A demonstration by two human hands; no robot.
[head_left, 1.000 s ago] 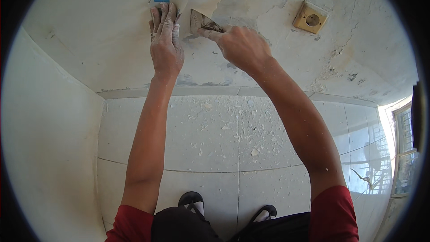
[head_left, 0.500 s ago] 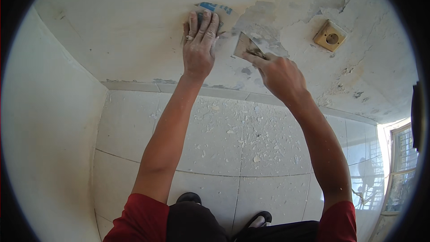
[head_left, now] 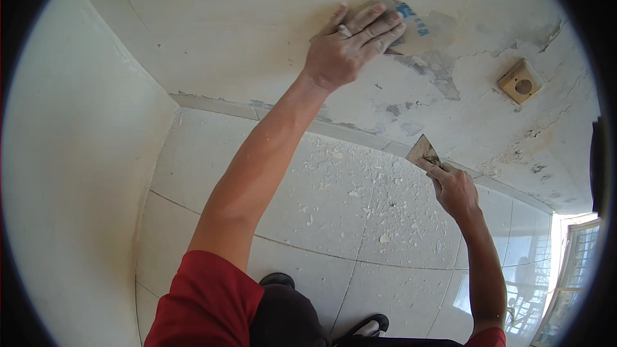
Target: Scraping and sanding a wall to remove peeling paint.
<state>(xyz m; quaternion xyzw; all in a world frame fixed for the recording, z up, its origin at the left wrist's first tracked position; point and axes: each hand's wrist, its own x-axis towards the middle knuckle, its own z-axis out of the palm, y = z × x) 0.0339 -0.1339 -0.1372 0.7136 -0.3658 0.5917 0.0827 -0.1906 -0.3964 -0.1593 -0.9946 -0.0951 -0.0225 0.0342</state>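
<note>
Dusty and ringed, my left hand [head_left: 350, 48] lies flat on a sheet of sandpaper [head_left: 411, 20], pressing it to the wall [head_left: 244, 32]. Blue print shows on the sheet's back, and its edge sticks out past the fingertips. Most of the sheet is under the palm. My right hand [head_left: 457, 191] is closed around a putty knife [head_left: 423, 150], away from the left hand and lower in view. Its blade points up and left, near the foot of the wall. The fingers hide the handle. Bare grey patches [head_left: 440, 74] show beside the sandpaper where paint is gone.
A yellowed socket box [head_left: 520, 81] juts from the wall at the right, with cracked, flaking paint around it. Paint chips [head_left: 385, 238] litter the tiled floor [head_left: 308, 273]. Another wall [head_left: 77, 173] stands at the left. A barred window [head_left: 572, 283] is at the far right.
My left hand has slid the sandpaper to the right over the wall, its fingers now slanting right. My right hand has drawn the putty knife down and right, away from the grey patch.
</note>
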